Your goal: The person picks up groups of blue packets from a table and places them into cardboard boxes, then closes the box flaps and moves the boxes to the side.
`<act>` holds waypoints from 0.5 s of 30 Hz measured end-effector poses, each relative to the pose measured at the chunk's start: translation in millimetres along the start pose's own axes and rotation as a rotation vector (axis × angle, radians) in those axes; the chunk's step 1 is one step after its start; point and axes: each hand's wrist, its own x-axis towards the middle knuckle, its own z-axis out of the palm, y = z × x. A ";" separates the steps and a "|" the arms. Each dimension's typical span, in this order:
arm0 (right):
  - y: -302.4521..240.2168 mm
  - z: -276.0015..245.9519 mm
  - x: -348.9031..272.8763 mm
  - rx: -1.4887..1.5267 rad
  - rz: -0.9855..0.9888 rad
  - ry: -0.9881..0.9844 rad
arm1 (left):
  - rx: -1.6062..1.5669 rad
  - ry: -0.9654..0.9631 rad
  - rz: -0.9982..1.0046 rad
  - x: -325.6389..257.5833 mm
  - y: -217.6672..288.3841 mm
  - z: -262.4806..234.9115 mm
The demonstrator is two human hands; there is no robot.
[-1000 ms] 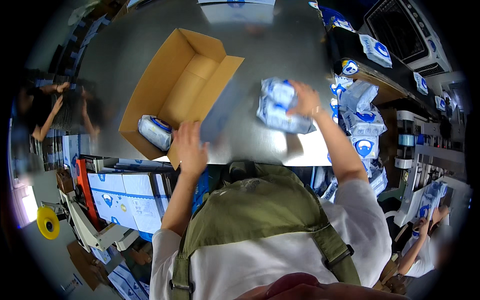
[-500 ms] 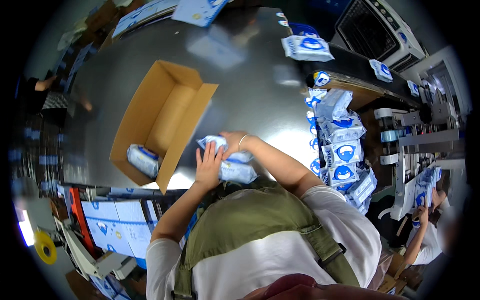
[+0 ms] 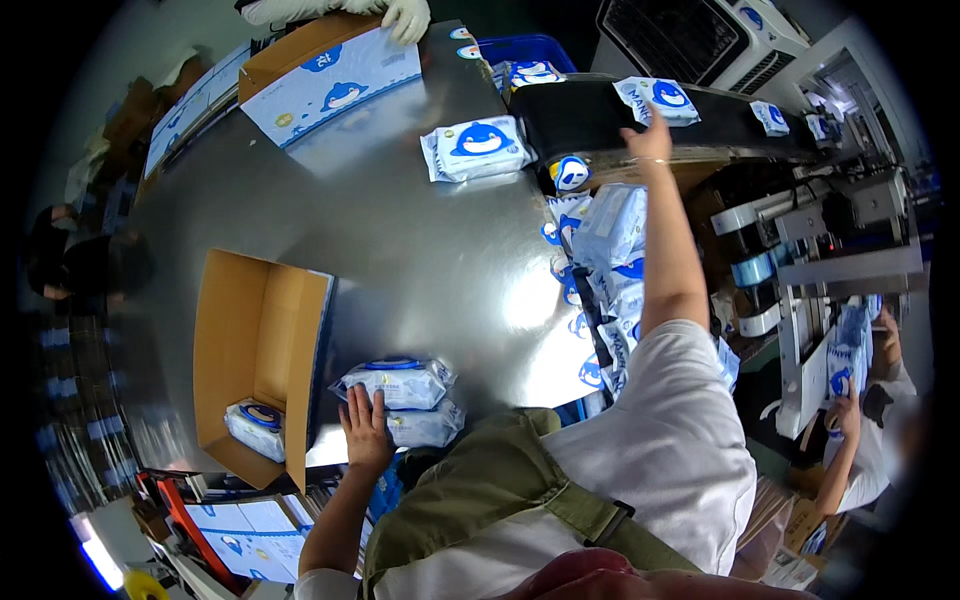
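- Wipes pack [image 3: 668, 101], soft and white, lay on the black conveyor belt [image 3: 570, 112], just beyond the fingertips of the right hand [image 3: 648, 142]; its long axis ran roughly along the belt, across the line of that outstretched forearm.
- The right hand was by far the nearer one — spread, thumb out to the left, a finger up at the pack's near edge. It had no grip that I could see; whether the fingertip touched the film, I could not tell.
- The left hand [image 3: 366, 438] was well apart, down by the table's near edge, open with fingers spread against an upper pack [image 3: 398, 381], which sat against a lower pack [image 3: 425, 426]. It rested there without closing round either.
- Left of those stood an open brown carton [image 3: 222, 340], a single pack [image 3: 256, 430] at its near end.
- Another pack [image 3: 480, 150] lay on the metal table [image 3: 430, 260] beside the belt's end.
- Labels: the belt pack carried a smiling blue whale with bold blue lettering beside it — the same whale marked the white-and-blue carton [image 3: 345, 85] under a co-worker's gloved hand [image 3: 408, 18].
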 end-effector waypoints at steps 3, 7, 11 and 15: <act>42.0 -18.2 57.3 -0.437 -0.196 0.024 | 0.014 -0.029 -0.007 6.2 -0.9 3.5; 41.1 -1.8 86.9 -0.830 -0.406 -0.037 | 0.003 0.006 -0.025 7.0 1.1 6.5; -2.0 45.1 80.5 -0.900 -0.541 -0.284 | -0.001 -0.025 -0.057 10.6 3.6 0.2; -70.5 81.4 59.3 -0.676 -0.649 -0.317 | -0.021 -0.055 -0.074 10.6 5.5 -4.6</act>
